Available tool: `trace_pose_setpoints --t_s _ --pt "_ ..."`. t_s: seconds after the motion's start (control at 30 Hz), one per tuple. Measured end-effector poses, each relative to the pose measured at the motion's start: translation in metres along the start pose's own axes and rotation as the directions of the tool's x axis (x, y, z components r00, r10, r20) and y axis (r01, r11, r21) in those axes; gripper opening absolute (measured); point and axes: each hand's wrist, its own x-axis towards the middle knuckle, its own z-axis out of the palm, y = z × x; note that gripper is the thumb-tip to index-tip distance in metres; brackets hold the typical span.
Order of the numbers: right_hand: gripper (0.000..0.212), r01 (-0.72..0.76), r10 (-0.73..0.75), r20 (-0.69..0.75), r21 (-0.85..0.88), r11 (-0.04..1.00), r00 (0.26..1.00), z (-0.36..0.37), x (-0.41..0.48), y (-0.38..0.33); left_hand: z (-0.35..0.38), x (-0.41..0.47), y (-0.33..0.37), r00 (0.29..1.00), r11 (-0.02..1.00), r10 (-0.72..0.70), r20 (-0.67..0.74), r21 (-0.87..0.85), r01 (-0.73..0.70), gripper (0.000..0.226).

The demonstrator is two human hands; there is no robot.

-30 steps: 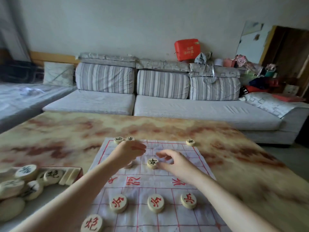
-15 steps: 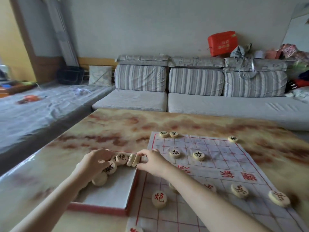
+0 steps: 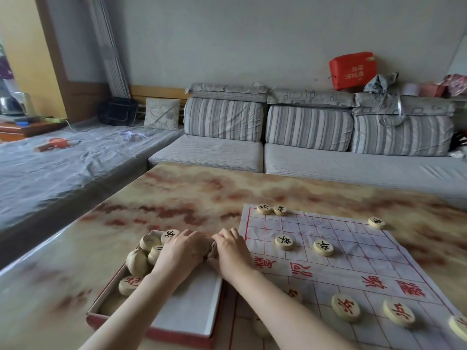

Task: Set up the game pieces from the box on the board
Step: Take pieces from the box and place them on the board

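A shallow red-edged box lies on the table left of the white cloth board with red grid lines. Several round wooden pieces with black or red characters are heaped in the box's far left corner. Both hands reach into the box's far end. My left hand rests palm down over the pieces. My right hand is beside it, fingers curled around pieces at the box's far right edge. On the board stand black-marked pieces on the far half and red-marked pieces on the near half.
The marbled table extends far and left of the box. A grey striped sofa runs behind the table. A covered bed lies to the left. A red bag sits on the sofa back.
Both hands left the board, where a black piece was set down, and moved left into the box. The view turned left. The hands have closed in together over the pieces.
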Motion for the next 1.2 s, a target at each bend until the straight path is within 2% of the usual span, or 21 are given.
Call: trace_pose_setpoints --t_s 0.13,0.2,0.27,0.4,0.53,0.8,1.03,1.2 --pt "0.039 0.019 -0.021 -0.059 -0.025 0.999 0.998 0.006 0.002 0.002 0.009 0.004 -0.006 0.999 0.999 0.048 -0.022 0.025 -0.047 0.049" --pt "0.037 0.013 -0.008 -0.096 0.057 0.998 0.995 0.007 0.002 0.001 0.011 0.005 -0.007 0.997 0.998 0.055 -0.054 -0.001 -0.055 0.045" --pt "0.038 -0.023 0.053 -0.131 0.222 0.975 0.99 0.003 0.0 0.002 0.01 0.005 -0.006 0.997 0.999 0.028 -0.077 -0.043 -0.031 0.043" --pt "0.051 -0.093 0.183 -0.089 0.601 0.794 0.979 -0.017 -0.014 0.011 0.004 0.003 0.0 0.987 0.982 -0.054 -0.153 -0.189 0.025 0.052" --pt "0.054 -0.071 0.197 -0.082 0.745 0.663 0.977 -0.045 -0.03 0.026 -0.005 0.0 0.017 0.982 0.958 -0.058 -0.181 -0.286 0.004 0.048" --pt "0.046 -0.058 0.246 -0.182 0.682 0.729 0.952 -0.089 -0.067 0.074 -0.003 0.007 0.081 0.993 0.903 0.041 -0.109 -0.422 -0.083 0.049" --pt "0.041 -0.296 0.484 -0.086 0.694 0.657 0.871 -0.108 -0.095 0.164 0.025 0.03 0.149 0.994 0.851 0.103 -0.032 -0.515 -0.105 0.049" --pt "0.045 -0.421 0.63 -0.098 0.664 0.618 0.77 -0.123 -0.111 0.255 0.06 0.055 0.202 0.987 0.85 0.161 0.031 -0.512 -0.123 0.049"
